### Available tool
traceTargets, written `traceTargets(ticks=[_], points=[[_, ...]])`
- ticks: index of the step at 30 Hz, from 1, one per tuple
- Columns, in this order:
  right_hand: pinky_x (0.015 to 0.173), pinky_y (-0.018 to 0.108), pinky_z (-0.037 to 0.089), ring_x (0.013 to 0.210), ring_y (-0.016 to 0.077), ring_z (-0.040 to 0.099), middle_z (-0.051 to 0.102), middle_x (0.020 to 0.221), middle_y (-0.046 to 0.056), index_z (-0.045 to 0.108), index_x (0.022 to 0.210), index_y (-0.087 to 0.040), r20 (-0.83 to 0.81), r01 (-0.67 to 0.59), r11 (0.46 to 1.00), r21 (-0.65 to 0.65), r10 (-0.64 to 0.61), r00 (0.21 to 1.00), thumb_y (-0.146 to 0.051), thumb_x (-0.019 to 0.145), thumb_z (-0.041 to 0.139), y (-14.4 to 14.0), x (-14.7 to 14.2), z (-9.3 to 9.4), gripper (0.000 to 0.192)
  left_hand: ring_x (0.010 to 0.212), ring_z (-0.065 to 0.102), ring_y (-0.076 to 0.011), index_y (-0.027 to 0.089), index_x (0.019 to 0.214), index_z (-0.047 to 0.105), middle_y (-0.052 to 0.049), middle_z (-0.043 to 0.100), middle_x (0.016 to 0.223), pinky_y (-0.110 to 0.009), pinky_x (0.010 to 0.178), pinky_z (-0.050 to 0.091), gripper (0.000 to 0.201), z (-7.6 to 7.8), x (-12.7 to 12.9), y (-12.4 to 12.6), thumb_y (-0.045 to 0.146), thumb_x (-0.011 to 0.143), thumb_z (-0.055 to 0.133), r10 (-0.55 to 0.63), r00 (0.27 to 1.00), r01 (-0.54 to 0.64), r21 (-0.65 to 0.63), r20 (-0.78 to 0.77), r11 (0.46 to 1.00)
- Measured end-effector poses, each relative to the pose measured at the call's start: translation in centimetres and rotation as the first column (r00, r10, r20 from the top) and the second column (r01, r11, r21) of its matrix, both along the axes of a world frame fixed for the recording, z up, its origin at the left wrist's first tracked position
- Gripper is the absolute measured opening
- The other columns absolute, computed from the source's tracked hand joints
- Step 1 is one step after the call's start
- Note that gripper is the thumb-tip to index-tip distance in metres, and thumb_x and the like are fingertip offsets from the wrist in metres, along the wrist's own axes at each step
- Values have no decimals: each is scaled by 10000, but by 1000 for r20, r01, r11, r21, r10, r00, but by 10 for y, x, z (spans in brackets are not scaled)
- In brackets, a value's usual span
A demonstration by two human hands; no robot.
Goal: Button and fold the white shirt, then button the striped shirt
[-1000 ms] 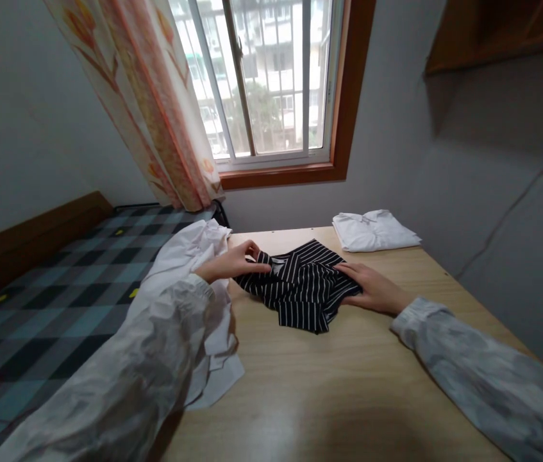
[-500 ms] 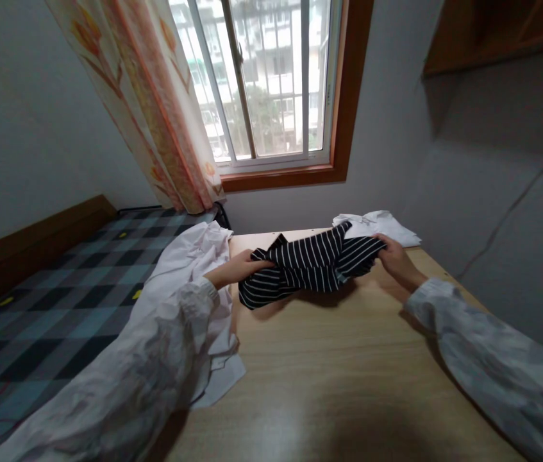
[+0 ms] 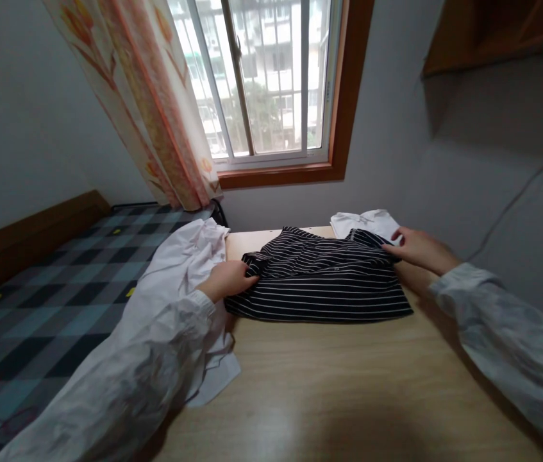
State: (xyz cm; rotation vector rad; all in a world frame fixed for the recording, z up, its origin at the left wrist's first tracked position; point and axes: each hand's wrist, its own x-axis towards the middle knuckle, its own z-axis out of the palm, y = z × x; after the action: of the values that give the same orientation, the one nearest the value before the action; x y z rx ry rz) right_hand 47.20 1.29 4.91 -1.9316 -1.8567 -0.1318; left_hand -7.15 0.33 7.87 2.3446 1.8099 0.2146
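A black garment with thin white stripes, apparently a shirt (image 3: 319,282), lies spread across the far half of the wooden table (image 3: 300,378). My left hand (image 3: 229,280) pinches its left side, where the cloth bunches up. At the opposite side my right hand (image 3: 420,249) has thumb and fingers on the cloth's upper right corner, seemingly gripping it. Just behind that corner sits a folded white garment (image 3: 366,222), partly covered by the striped cloth. Beside my left forearm, white clothes (image 3: 170,276) lie heaped over the table's left edge.
To the left is a bed with a checked sheet (image 3: 74,282). A flowered curtain (image 3: 141,96) hangs by the barred window (image 3: 271,83) beyond the table. At upper right a wooden shelf (image 3: 506,38) juts from the wall, with a cable (image 3: 516,199) below it.
The striped garment was bunched and held above the table; now it is spread wider and lies lower on the tabletop. My right hand has moved a little to the right.
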Motion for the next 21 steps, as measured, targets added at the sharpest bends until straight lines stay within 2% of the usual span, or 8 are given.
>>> traceTargets(ticks=[2, 4, 7, 11, 14, 17, 19, 21], points=[[896, 448, 567, 982, 332, 724, 785, 1041, 156, 754, 1016, -204, 33, -118, 989, 88, 116, 993, -505, 918, 712, -13, -41, 6, 319, 958, 738, -327, 213, 853, 781, -143, 778, 1037, -376, 816, 534, 373, 5, 12, -5, 585, 828, 769, -61, 996, 68, 121, -63, 990], [1005, 470, 541, 1112, 340, 701, 771, 1144, 163, 745, 1077, -187, 38, -357, 922, 152, 355, 934, -422, 970, 663, -23, -91, 14, 271, 1025, 731, -310, 220, 1014, 784, -134, 767, 1183, -365, 844, 534, 409, 8, 24, -6, 599, 874, 726, -76, 995, 85, 153, -65, 985], [1006, 425, 540, 1057, 283, 712, 778, 1098, 110, 751, 1035, -212, -40, -591, 799, 108, 597, 801, -337, 1002, 659, -32, -168, 19, 159, 1002, 734, -315, 218, 1071, 758, -120, 793, 1099, -359, 803, 518, 470, -2, 34, -2, 641, 867, 742, -16, 1000, 17, 28, -22, 999], [914, 387, 551, 983, 260, 726, 796, 1046, 80, 770, 1020, -227, -98, -695, 718, 49, 696, 712, -289, 967, 745, -28, -249, 0, 86, 909, 716, -293, 213, 899, 734, -99, 787, 954, -348, 757, 475, 302, -33, 31, 2, 510, 859, 768, -5, 995, 6, -11, 104, 1000], [865, 360, 554, 959, 240, 729, 794, 1052, 63, 755, 1106, -228, -199, -713, 694, 101, 717, 669, -306, 947, 796, -21, -281, -23, 182, 765, 639, -224, 201, 779, 677, -53, 717, 796, -331, 719, 450, 340, -53, 25, 1, 508, 926, 684, -77, 909, 75, 20, 409, 997], [850, 357, 559, 957, 234, 720, 776, 1077, 63, 712, 1188, -226, -275, -677, 700, 227, 713, 645, -333, 954, 804, -21, -290, -43, 273, 767, 614, -209, 191, 803, 688, -40, 708, 798, -324, 719, 473, 405, -62, 21, 0, 574, 932, 661, -56, 710, 92, -13, 702, 996], [848, 362, 561, 952, 235, 714, 764, 1077, 65, 691, 1190, -227, -288, -648, 702, 296, 712, 640, -335, 957, 806, -22, -290, -51, 282, 821, 633, -223, 186, 840, 708, -44, 729, 845, -332, 757, 507, 362, -65, 21, 0, 536, 916, 657, -19, 602, 93, -46, 798, 995], [832, 365, 564, 928, 234, 713, 755, 1075, 61, 671, 1213, -231, -292, -630, 700, 336, 714, 637, -332, 958, 809, -25, -289, -54, 307, 900, 658, -241, 183, 921, 735, -43, 749, 902, -348, 827, 542, 270, -67, 23, -1, 439, 879, 659, -37, 540, 136, -44, 841, 990]])
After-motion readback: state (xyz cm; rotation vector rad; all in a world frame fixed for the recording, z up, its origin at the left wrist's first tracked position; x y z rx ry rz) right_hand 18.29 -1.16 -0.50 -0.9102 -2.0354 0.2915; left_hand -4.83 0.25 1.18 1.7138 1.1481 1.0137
